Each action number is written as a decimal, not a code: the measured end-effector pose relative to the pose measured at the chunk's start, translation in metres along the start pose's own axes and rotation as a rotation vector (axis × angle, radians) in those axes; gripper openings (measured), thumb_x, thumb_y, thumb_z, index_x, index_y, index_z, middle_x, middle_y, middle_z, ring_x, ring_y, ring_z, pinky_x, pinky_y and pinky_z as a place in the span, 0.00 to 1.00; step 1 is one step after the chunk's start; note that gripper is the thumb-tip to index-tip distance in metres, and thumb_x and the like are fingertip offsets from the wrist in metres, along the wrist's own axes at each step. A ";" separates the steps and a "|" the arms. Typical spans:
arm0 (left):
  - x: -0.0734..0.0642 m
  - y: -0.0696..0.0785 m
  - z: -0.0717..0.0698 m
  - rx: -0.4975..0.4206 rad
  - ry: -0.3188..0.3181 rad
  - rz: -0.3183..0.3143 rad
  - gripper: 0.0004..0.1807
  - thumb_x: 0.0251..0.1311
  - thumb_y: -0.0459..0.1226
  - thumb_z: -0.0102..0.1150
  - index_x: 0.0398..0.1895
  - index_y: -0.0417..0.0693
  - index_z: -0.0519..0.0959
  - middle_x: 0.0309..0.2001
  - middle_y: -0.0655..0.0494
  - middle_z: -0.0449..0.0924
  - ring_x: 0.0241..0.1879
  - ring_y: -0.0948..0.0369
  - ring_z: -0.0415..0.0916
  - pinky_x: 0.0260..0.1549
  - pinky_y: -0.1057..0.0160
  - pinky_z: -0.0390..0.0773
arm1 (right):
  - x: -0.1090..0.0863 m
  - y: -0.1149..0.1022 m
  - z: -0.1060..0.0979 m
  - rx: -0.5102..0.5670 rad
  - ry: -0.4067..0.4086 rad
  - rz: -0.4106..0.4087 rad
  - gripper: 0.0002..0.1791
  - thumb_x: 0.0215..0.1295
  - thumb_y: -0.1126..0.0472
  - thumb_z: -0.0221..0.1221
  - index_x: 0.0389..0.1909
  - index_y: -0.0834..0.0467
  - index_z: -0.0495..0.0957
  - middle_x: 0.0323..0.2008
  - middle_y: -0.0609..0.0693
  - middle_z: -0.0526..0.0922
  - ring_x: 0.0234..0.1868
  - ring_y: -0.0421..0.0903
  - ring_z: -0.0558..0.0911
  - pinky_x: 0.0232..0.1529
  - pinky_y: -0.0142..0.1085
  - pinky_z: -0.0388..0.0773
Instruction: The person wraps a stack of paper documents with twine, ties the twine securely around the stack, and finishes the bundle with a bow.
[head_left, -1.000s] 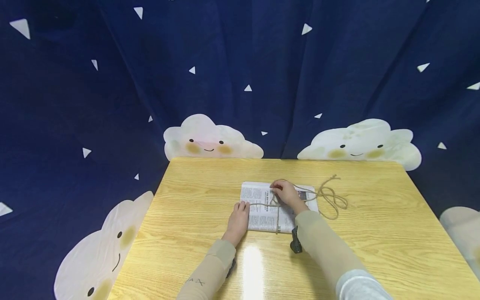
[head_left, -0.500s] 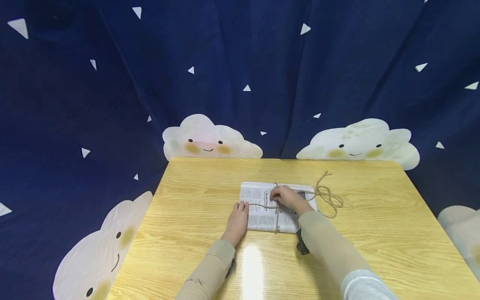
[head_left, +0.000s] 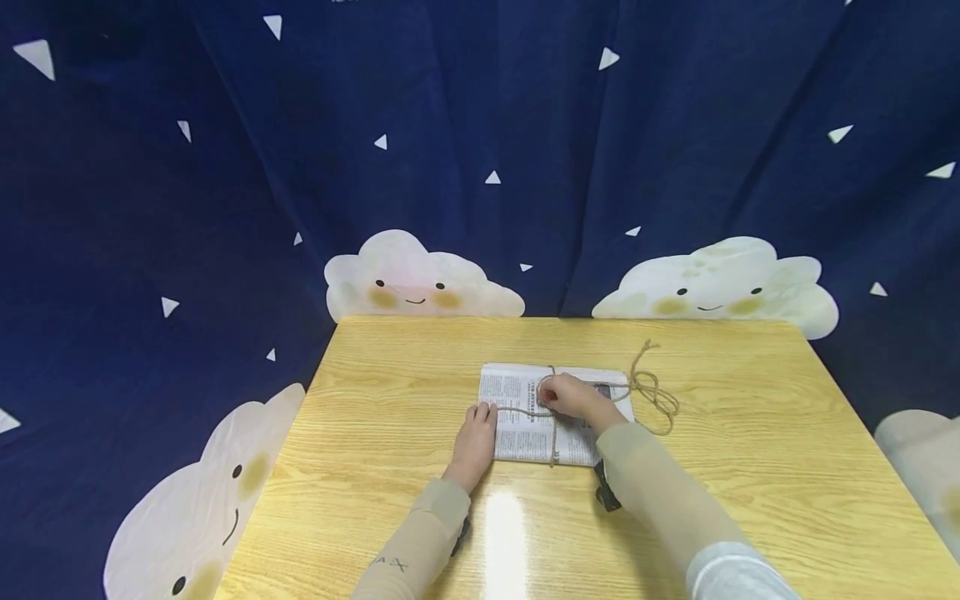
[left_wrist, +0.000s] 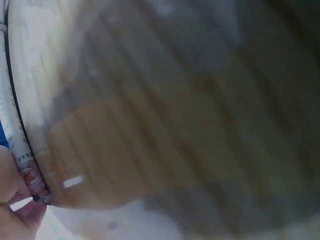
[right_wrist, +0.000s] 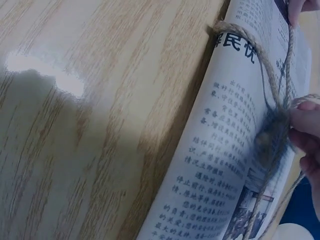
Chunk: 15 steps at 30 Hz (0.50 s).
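Observation:
A folded newspaper bundle (head_left: 517, 442) lies on the table with brown twine (head_left: 553, 437) crossed over its top. My left hand (head_left: 476, 437) grips the bundle's left edge where the twine runs over it; the left wrist view has its fingers (left_wrist: 7, 175) on both sides of the paper's end (left_wrist: 32, 177). Over the middle, my right hand (head_left: 572, 395) pinches the twine close to the crossing. In the right wrist view its thumb and fingers (right_wrist: 307, 122) hold a strand beside the knotted twine (right_wrist: 275, 130), which is partly blurred. A small twine loop shows left of the right fingertips.
Loose coils of twine (head_left: 656, 400) trail off the bundle's right side, with a frayed end (head_left: 647, 346) farther back. The wooden table (head_left: 397, 375) reaches a dark blue curtain (head_left: 450, 100) printed with clouds. A dark wrist device (head_left: 606, 492) hangs under the right sleeve.
My right hand has come down from the bundle's upper part to the twine crossing. The loose coils on the right have drawn a little toward the bundle. My left hand stays put.

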<state>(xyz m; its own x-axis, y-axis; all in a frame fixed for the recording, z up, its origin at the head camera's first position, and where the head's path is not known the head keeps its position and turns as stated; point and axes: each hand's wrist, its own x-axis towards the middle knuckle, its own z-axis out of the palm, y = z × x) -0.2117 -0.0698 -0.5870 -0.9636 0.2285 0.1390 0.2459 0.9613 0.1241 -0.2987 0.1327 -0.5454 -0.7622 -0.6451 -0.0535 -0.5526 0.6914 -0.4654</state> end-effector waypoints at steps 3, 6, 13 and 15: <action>0.000 0.000 0.001 0.005 -0.003 -0.001 0.21 0.61 0.26 0.44 0.59 0.39 0.69 0.54 0.47 0.68 0.55 0.52 0.64 0.53 0.62 0.71 | -0.001 -0.003 -0.001 -0.004 -0.046 0.071 0.07 0.54 0.72 0.59 0.23 0.57 0.78 0.23 0.45 0.76 0.26 0.40 0.71 0.30 0.35 0.73; 0.001 0.001 0.001 0.003 -0.016 -0.006 0.21 0.62 0.26 0.43 0.60 0.39 0.68 0.55 0.47 0.68 0.55 0.52 0.64 0.54 0.62 0.70 | -0.004 -0.004 -0.001 0.010 -0.039 0.124 0.04 0.55 0.70 0.59 0.25 0.59 0.81 0.25 0.48 0.79 0.28 0.42 0.75 0.32 0.36 0.76; -0.001 0.002 -0.002 -0.006 -0.010 -0.005 0.22 0.61 0.26 0.44 0.59 0.38 0.69 0.54 0.46 0.68 0.55 0.52 0.64 0.54 0.62 0.70 | -0.023 -0.006 -0.003 0.114 0.238 0.301 0.05 0.58 0.66 0.57 0.30 0.63 0.80 0.25 0.51 0.79 0.23 0.42 0.75 0.25 0.35 0.75; -0.001 0.002 -0.003 0.000 -0.005 -0.001 0.22 0.61 0.26 0.44 0.59 0.38 0.69 0.54 0.46 0.68 0.54 0.52 0.65 0.54 0.62 0.70 | -0.032 -0.008 -0.001 0.091 0.273 0.331 0.04 0.56 0.66 0.58 0.28 0.62 0.79 0.22 0.49 0.78 0.20 0.41 0.74 0.23 0.34 0.74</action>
<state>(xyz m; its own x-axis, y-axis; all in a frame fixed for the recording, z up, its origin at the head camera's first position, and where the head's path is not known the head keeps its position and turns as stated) -0.2101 -0.0689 -0.5837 -0.9643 0.2281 0.1342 0.2448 0.9616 0.1243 -0.2706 0.1481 -0.5394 -0.9613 -0.2750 0.0170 -0.2405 0.8073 -0.5388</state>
